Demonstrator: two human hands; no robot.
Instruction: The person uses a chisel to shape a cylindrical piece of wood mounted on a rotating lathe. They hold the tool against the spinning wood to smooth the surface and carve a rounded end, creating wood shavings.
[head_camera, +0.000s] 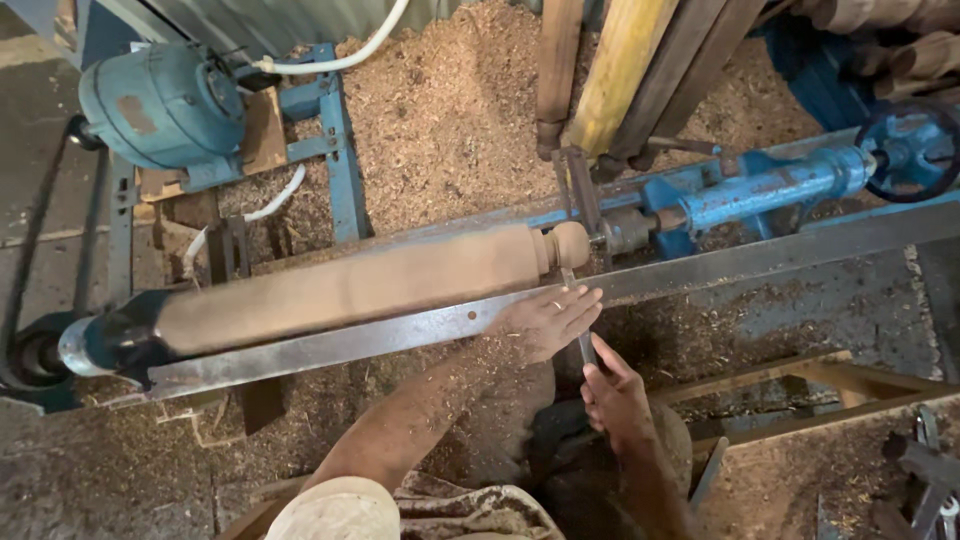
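A long round wooden workpiece (350, 285) spins, blurred, in a lathe, with a rounded knob at its right end. A metal chisel (580, 325) reaches over the long steel tool rest (400, 335) and touches the wood near the knob. My left hand (545, 318) lies flat on the rest, fingers pressing the chisel blade down. My right hand (615, 398) grips the chisel's handle end, lower down and closer to me. Both forearms are dusted with sawdust.
A blue electric motor (165, 105) with a belt sits at the upper left. The blue tailstock (760, 190) and its handwheel (910, 150) are at the right. Sawdust (450, 110) is heaped behind the lathe. Wooden posts (620, 70) lean at the top. A wooden frame (820, 385) stands lower right.
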